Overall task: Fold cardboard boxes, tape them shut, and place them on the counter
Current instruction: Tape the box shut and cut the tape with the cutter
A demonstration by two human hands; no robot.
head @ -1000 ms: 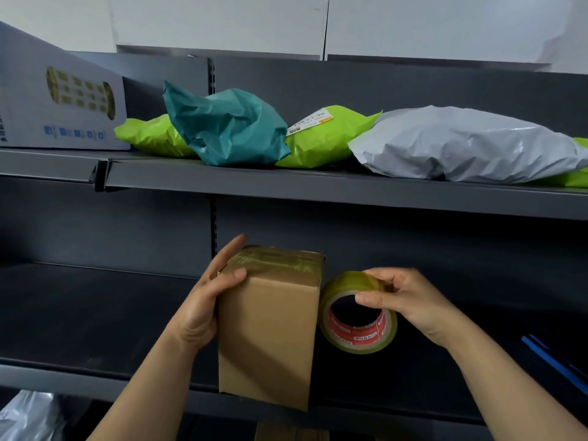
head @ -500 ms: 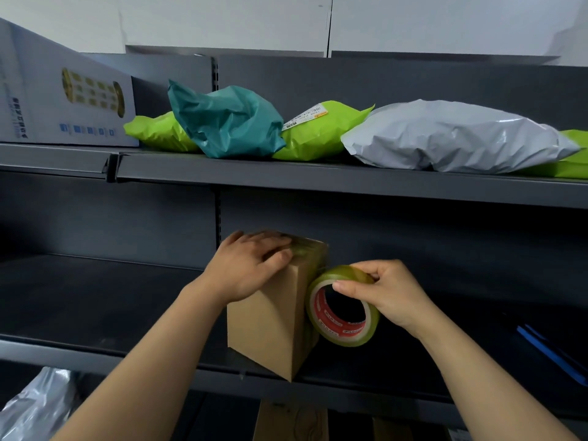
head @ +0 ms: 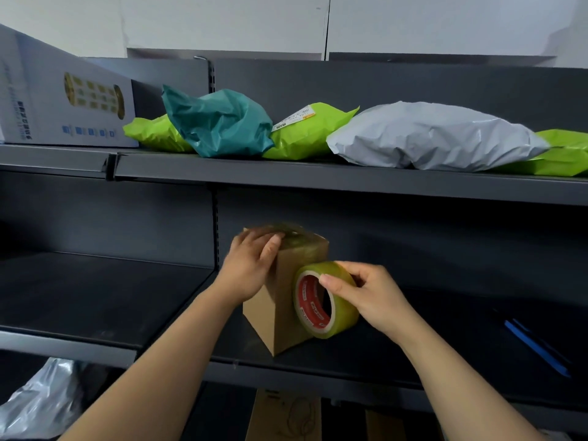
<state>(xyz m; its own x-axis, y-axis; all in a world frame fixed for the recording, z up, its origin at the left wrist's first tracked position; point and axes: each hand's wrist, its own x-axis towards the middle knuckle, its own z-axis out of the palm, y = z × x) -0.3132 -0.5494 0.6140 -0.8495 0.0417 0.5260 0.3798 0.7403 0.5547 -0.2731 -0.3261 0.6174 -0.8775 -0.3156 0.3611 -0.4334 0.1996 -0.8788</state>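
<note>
The left hand (head: pixel 251 268) lies with fingers flat across the taped top of the one cardboard box (head: pixel 265 319), which stands upright, long axis vertical, on the lower shelf (head: pixel 95 297), while the right hand (head: pixel 372 297) pinches the single tape roll (head: pixel 343 319) beside its right face.

Light from above, soft. White wall (head: pixel 222 20) and top shelf (head: pixel 318 181) bright; lower shelf (head: pixel 95 297) way dimmer, back panel (head: pixel 429 237) almost black. Mild sheen on grey bag (head: pixel 429 135) and tape roll (head: pixel 343 319). Left hand (head: pixel 251 265) bit motion-blurred, top of box (head: pixel 286 323) smeary too. Shelf lines bow toward edges, usual wide-angle stuff.
</note>
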